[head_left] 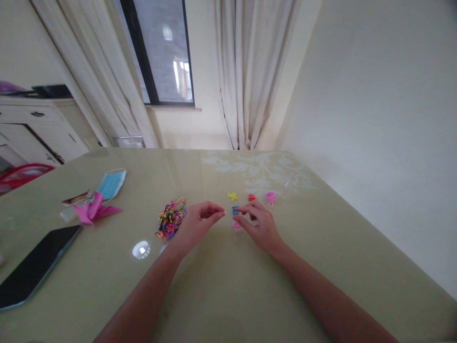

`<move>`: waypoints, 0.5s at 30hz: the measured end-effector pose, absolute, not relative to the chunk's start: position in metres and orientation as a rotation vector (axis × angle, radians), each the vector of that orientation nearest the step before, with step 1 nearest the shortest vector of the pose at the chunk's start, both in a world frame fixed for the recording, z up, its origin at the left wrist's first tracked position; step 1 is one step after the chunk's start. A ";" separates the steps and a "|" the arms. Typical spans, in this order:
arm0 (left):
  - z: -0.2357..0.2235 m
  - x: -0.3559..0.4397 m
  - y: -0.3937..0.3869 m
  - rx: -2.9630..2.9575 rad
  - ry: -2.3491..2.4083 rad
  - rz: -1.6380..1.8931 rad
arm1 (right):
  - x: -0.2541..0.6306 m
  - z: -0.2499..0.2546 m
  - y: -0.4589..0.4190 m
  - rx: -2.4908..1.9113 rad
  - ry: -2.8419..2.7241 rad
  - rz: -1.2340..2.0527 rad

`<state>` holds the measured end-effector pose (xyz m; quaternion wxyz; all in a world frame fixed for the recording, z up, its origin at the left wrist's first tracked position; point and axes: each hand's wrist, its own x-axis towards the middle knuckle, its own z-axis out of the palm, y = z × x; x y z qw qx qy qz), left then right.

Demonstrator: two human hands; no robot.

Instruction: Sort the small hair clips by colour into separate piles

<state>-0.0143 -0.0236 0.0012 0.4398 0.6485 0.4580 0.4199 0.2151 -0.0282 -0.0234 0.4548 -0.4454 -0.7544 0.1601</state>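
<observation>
My left hand [200, 220] is in a pinch, thumb and forefinger pressed together; what they hold, if anything, is too small to make out. Beside its wrist lies a mixed heap of small coloured loops [170, 219] that look like rubber bands. My right hand [260, 224] hovers with thumb and forefinger apart, at a small blue pile [234, 210]. Just below the blue one is a pink pile [237, 226], partly behind the right thumb. Farther back sit a yellow pile [233, 196], a red pile [252, 196] and a pink clump [270, 196].
A shiny clear dome-like piece [141, 249] lies left of my left forearm. Farther left are a dark-screened device [39, 262], a folded pink thing [93, 210] and a blue face mask [112, 184]. The table [228, 295] meets a white wall on the right.
</observation>
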 end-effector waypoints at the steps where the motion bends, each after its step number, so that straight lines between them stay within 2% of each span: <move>1: 0.003 -0.012 -0.026 1.603 1.117 1.030 | 0.213 -0.021 -0.032 -1.073 -1.864 0.412; 12: 0.004 -0.005 -0.032 1.608 1.018 0.943 | 0.205 -0.010 -0.045 -0.945 -1.811 0.509; 15: 0.004 -0.012 -0.029 1.779 1.168 0.912 | 0.206 -0.005 -0.047 -0.965 -1.722 0.588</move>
